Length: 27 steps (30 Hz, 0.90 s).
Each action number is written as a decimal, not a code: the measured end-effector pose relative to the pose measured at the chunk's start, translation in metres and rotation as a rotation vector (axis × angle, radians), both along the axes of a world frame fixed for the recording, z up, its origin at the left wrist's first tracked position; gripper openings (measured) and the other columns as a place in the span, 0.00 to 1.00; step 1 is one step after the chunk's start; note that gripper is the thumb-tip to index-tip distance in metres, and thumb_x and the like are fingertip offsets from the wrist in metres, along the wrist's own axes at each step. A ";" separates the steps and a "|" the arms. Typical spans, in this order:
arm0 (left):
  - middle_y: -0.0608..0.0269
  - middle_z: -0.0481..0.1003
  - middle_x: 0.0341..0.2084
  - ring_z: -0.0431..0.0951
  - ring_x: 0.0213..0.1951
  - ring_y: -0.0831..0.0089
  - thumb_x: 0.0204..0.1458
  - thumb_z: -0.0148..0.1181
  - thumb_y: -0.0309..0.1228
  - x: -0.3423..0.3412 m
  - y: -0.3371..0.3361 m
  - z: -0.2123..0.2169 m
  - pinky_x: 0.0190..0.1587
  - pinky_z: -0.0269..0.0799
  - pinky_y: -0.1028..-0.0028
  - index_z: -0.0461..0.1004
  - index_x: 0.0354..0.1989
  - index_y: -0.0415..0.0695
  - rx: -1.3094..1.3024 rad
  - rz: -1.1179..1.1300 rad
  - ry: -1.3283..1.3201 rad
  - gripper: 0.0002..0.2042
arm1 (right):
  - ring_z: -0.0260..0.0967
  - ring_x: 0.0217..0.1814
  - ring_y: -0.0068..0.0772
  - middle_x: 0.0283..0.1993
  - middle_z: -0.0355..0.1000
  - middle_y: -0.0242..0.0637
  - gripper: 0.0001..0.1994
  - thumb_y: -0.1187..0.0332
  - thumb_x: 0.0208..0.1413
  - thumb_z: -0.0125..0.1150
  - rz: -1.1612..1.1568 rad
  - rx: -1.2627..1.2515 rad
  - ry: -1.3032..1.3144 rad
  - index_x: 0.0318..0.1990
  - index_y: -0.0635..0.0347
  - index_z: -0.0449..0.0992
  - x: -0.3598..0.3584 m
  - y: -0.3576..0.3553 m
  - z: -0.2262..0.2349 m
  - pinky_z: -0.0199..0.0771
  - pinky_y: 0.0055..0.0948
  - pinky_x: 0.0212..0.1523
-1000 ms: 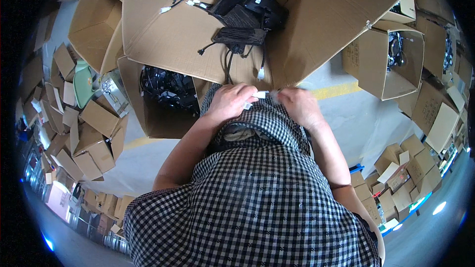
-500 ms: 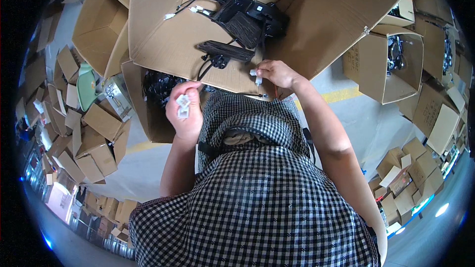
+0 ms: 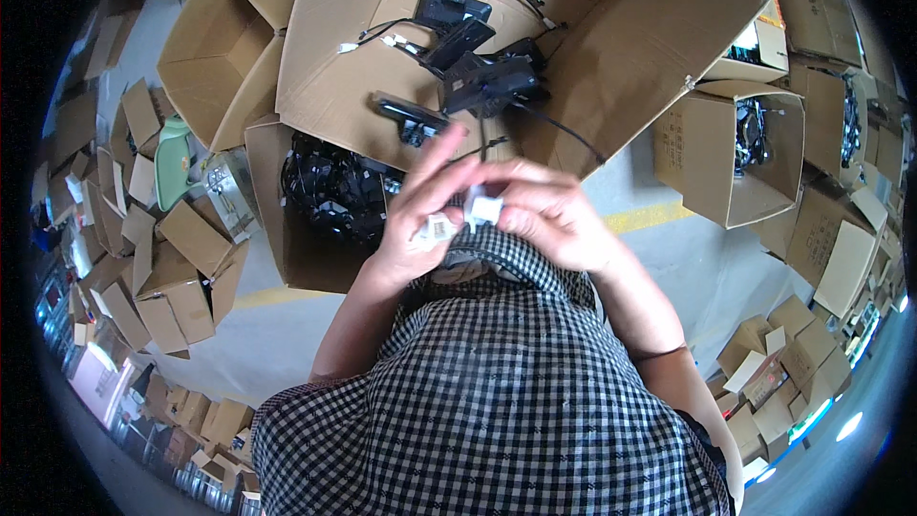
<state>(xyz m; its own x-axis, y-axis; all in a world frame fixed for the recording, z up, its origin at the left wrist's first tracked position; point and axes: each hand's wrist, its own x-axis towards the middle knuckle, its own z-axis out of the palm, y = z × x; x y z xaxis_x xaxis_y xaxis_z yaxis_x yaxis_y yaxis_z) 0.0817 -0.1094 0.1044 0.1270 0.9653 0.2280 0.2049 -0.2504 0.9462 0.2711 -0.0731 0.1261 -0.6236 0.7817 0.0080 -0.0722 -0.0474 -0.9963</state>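
Observation:
My left hand [image 3: 406, 220] and my right hand [image 3: 559, 215] meet in front of my checked apron. Small white plastic connectors [image 3: 435, 229] are tucked in the left palm, held by the lower fingers while other fingers stretch upward, slightly blurred. Between thumb and fingers, the right hand pinches another white connector [image 3: 485, 209], close beside the left fingers. Just beyond, black rectangular units with cables [image 3: 492, 81] lie piled in a large open carton [image 3: 334, 57]. One slim black unit [image 3: 406, 118] rests nearer, partly covered by my left fingers.
Under the carton's left side, a lower box holds a tangle of black cabled parts [image 3: 334, 186]. An open carton [image 3: 224, 57] stands at far left, near a green chair [image 3: 174, 162]. On the right, another carton [image 3: 683, 139] contains black cables. Flattened and open boxes crowd both sides.
Both hands have come together in the middle, each bringing its white connectors. The black units in the carton have shifted, and the slim one now lies at a different tilt. The view has turned slightly.

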 end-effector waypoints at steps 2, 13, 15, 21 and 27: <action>0.55 0.73 0.46 0.72 0.47 0.63 0.51 0.57 0.28 0.010 -0.007 -0.006 0.50 0.67 0.67 0.70 0.50 0.39 -0.312 -0.070 -0.432 0.17 | 0.69 0.46 0.38 0.48 0.69 0.44 0.11 0.65 0.57 0.54 -0.036 -0.081 0.018 0.30 0.66 0.72 -0.005 -0.010 -0.002 0.69 0.31 0.44; 0.61 0.75 0.32 0.75 0.35 0.74 0.52 0.58 0.25 0.001 -0.015 -0.029 0.38 0.69 0.77 0.74 0.39 0.37 -0.459 0.031 -0.186 0.08 | 0.69 0.27 0.49 0.24 0.70 0.46 0.08 0.65 0.55 0.54 -0.058 0.081 -0.666 0.31 0.60 0.74 0.006 -0.004 0.008 0.70 0.39 0.29; 0.60 0.76 0.31 0.75 0.34 0.76 0.52 0.58 0.26 0.004 -0.015 -0.021 0.37 0.70 0.78 0.74 0.39 0.37 -0.580 0.043 -0.195 0.08 | 0.70 0.27 0.48 0.24 0.70 0.45 0.09 0.64 0.55 0.54 -0.018 0.098 -0.684 0.31 0.60 0.73 0.003 -0.006 0.005 0.70 0.40 0.29; 0.62 0.77 0.30 0.75 0.30 0.80 0.53 0.57 0.28 -0.006 -0.023 -0.023 0.34 0.70 0.78 0.75 0.36 0.37 -0.675 -0.129 -0.145 0.07 | 0.72 0.32 0.42 0.25 0.72 0.43 0.09 0.63 0.55 0.52 0.489 0.107 -0.595 0.31 0.57 0.75 0.019 0.013 -0.006 0.70 0.40 0.34; 0.68 0.77 0.26 0.74 0.29 0.84 0.55 0.56 0.33 -0.010 -0.024 -0.022 0.32 0.68 0.81 0.77 0.36 0.40 -0.891 0.014 -0.113 0.09 | 0.72 0.29 0.44 0.25 0.72 0.43 0.07 0.67 0.54 0.55 0.186 -0.034 -0.524 0.31 0.60 0.74 0.001 -0.009 -0.022 0.71 0.36 0.31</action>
